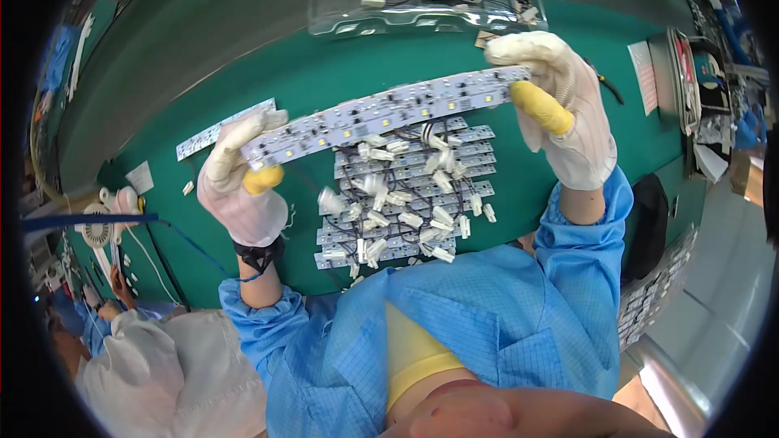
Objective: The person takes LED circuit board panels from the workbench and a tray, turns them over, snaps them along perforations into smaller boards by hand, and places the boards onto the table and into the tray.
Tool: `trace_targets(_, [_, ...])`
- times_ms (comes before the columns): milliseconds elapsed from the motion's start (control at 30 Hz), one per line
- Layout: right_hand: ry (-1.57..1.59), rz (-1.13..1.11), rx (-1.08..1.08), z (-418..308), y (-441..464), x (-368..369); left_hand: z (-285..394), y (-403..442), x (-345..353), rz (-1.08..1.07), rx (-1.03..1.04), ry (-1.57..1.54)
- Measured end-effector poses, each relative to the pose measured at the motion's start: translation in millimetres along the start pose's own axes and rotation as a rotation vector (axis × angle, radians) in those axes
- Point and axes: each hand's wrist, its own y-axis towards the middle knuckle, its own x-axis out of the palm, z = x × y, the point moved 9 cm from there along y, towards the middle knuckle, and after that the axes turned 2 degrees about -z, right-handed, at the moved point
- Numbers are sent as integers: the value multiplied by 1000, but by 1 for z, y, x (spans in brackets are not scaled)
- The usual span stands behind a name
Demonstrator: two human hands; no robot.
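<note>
A long white LED circuit board (381, 113) spans the space between my two gloved hands, tilted up toward the right. My left hand (243, 174) pinches its left end, with a yellow cover on the thumb. Its right end is pinched in my right hand (556, 105), whose thumb also wears a yellow cover. Small yellow LEDs and dark parts dot the board's face. Below it lies a stack of LED strips (406, 195) with white connectors and dark wires. Another LED board (223, 130) rests on the green mat behind my left hand.
A clear plastic tray (365, 20) with small boards and connectors stands at the far side of the green mat (300, 65). Pliers (608, 85) lie right of my right hand. A small white fan (99, 231) is at left, near a co-worker's sleeve (146, 357).
</note>
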Motion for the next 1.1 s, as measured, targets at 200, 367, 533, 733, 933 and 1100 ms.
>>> trace_targets(200, [94, -7, -103, -11, -2, 6, -4, 2, -4, 61, 28, -96])
trace_targets(367, [-15, -105, -182, -18, -2, 7, -18, 3, -11, 142, -129, 68])
trace_targets(533, [-31, -180, -345, -23, -6, 7, -23, 9, -7, 57, -189, 334])
trace_targets(733, [33, -130, -116, -13, -2, 6, -24, 5, -10, 118, -180, 127])
trace_targets(933, [-43, -16, -111, -7, 4, 1, -13, 3, -7, 154, -86, 10])
trace_targets(1100, [-4, 9, -53, 4, 10, 3, -4, 1, -6, 104, -29, -123])
